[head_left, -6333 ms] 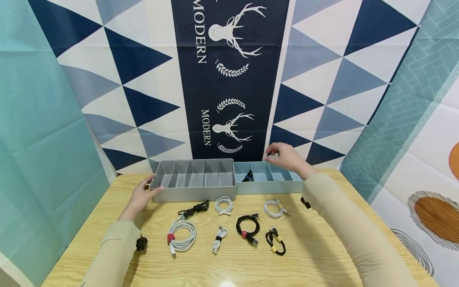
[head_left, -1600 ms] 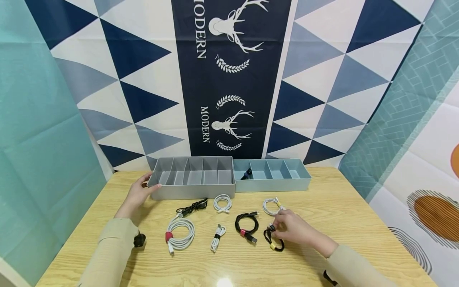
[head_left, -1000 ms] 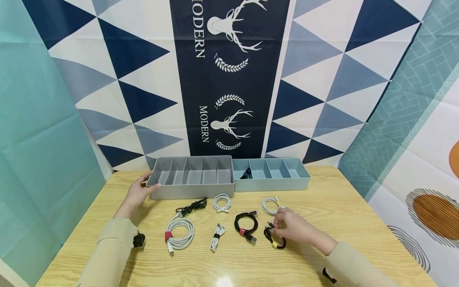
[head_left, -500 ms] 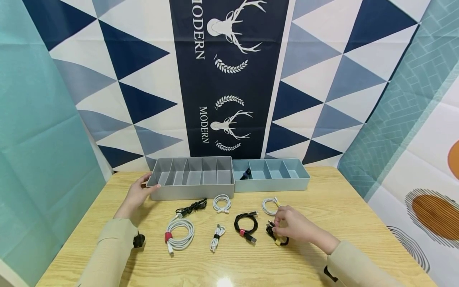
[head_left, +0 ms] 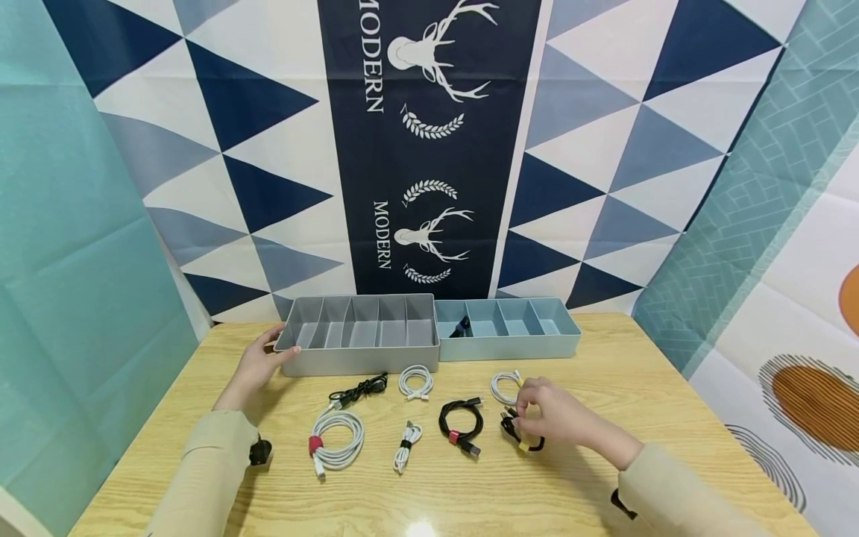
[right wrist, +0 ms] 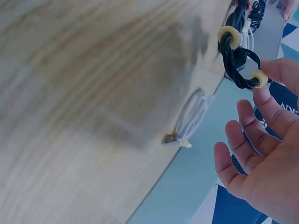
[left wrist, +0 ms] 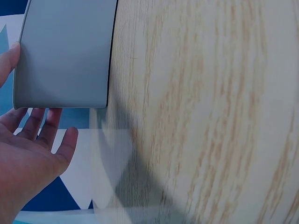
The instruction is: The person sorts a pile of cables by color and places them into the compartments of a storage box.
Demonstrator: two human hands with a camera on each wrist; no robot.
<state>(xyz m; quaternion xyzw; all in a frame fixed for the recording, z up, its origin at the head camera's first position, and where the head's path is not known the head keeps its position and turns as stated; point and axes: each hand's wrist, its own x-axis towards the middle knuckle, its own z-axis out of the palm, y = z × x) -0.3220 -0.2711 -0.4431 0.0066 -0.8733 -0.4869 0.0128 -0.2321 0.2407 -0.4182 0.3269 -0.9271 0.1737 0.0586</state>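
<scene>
My right hand pinches a coiled black charging cable between thumb and forefinger at one of its yellow ties. In the head view this cable hangs just above the table's right side; its other fingers are spread apart in the right wrist view. My left hand grips the left end of a grey divided box, thumb at the front and fingers round the end. A light blue divided box adjoins it, with a dark bundled cable in its leftmost compartment.
On the wooden table lie a white coil with a yellow tie, a black coil, a small white bundle, a white ring coil, a large white coil and a black bundle.
My right hand has come down from above the blue box and taken hold of the yellow-tied black cable, then lifted it slightly. My left hand stays at the grey box.
</scene>
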